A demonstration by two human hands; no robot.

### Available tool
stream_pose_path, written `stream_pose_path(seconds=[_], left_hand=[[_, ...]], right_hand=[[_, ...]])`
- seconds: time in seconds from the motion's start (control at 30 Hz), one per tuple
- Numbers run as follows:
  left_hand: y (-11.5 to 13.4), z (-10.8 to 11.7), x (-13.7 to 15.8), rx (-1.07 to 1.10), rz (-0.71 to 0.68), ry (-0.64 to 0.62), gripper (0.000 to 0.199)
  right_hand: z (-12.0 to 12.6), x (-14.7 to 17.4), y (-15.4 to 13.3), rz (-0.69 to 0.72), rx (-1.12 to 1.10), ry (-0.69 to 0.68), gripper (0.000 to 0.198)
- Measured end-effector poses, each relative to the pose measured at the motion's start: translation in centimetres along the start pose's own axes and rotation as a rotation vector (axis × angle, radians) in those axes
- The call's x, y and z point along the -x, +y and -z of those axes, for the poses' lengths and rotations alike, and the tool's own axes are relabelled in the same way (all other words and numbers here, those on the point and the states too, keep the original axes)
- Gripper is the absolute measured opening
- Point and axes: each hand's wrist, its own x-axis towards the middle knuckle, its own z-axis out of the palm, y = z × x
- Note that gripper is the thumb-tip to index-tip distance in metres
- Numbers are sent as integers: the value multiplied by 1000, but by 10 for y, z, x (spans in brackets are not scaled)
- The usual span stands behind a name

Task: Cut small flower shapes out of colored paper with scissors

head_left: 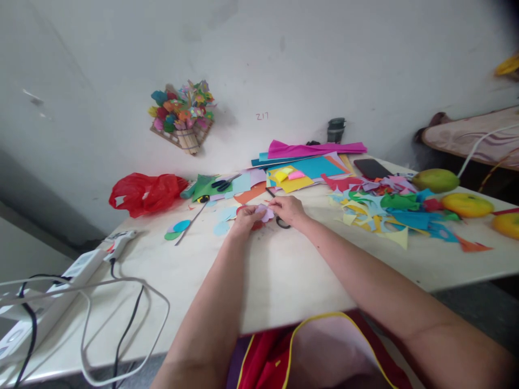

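Note:
Between my two hands is a small lilac paper flower [266,214] with rounded petals, just above the table. My left hand [246,218] pinches its left side between thumb and fingers. The fingers of my right hand [288,209] are pressed together at its upper right edge; whether they hold anything besides the paper is too small to tell. A black ring [283,222], like a roll of tape, lies under my right hand. Red paper pieces [257,226] show partly beneath the flower. Light blue paper circles [222,228] lie left of my left hand.
Paper scraps [377,208] are heaped at the right, near a phone [372,169] and mangoes [467,205]. Paper sheets [324,167] and scissors [222,185] lie at the back. A red plastic bag [146,193] is back left; a power strip [77,273] and cables are front left.

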Motion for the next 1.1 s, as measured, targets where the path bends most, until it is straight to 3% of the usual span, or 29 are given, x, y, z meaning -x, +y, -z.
stream_pose_path(seconds=[0.23,0.5,0.73,0.83,1.1], left_hand=[[2,-2,1,33,21,13,31],[10,-5,5,143,51,54,47],[10,-1,1,200,-41,95,43],[11,-1,1,210,-57,98,41],[12,1,1,245,-72,118,42]], right_hand=[[-1,-1,-2,-48,27,-20,24],[-3,-4,6,-129,-63,16,22],[-2,-1,6,-72,-23,-86,26],[3,0,4,-66,-20,-89,17],[24,5,7,-28,338,-304,30]])
